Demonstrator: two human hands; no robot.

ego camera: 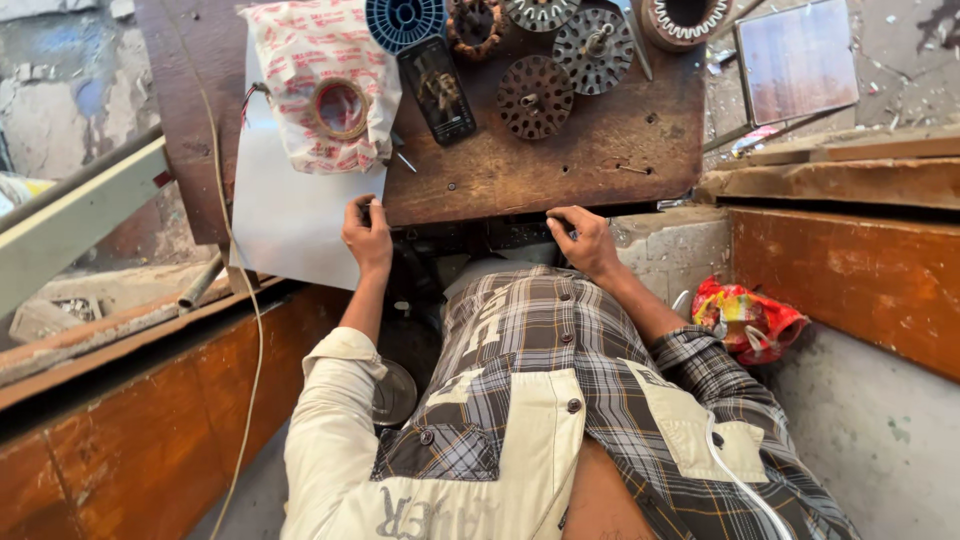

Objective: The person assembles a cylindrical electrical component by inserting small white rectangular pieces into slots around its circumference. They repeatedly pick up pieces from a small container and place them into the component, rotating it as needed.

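I see my left hand [366, 236] clenched on the near edge of the wooden surface [520, 165], beside a grey sheet [290, 220]; my right hand [583, 240] grips the same edge further right. Beyond lie a phone [437, 88], a tape roll [340, 107] on a printed bag [310, 60], and round metal motor discs [535, 96].

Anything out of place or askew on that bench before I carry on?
The pale sheet hangs crooked off the wooden board near the left hand. A red crumpled bag lies below, right of the right hand.
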